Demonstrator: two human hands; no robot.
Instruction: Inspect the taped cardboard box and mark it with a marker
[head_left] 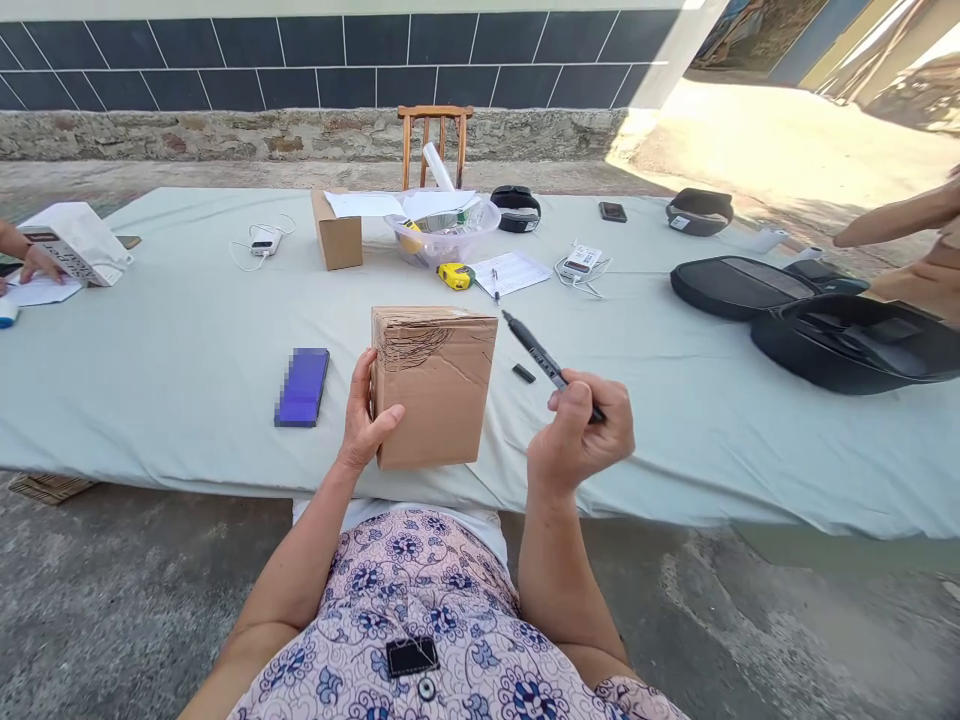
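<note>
A brown cardboard box (435, 400) stands at the near edge of the cloth-covered table, with dark scribbled lines on its upper left face. My left hand (367, 418) grips the box's left side, thumb on the front face and fingers around the edge. In my right hand (585, 430) is a black marker pen (538, 352), uncapped, its tip pointing up and left, apart from the box. Between the box and the marker lies a black cap (523, 373) on the cloth. A phone with a blue screen (303, 388) lies left of my left hand.
Behind the box are a yellow tape measure (455, 276), a paper sheet (517, 272) with a pen, a plastic basket (450, 245) and a smaller carton (337, 235). Open black cases (847, 340) occupy the right. Other people's arms show at both sides, near a white box (75, 240) at left.
</note>
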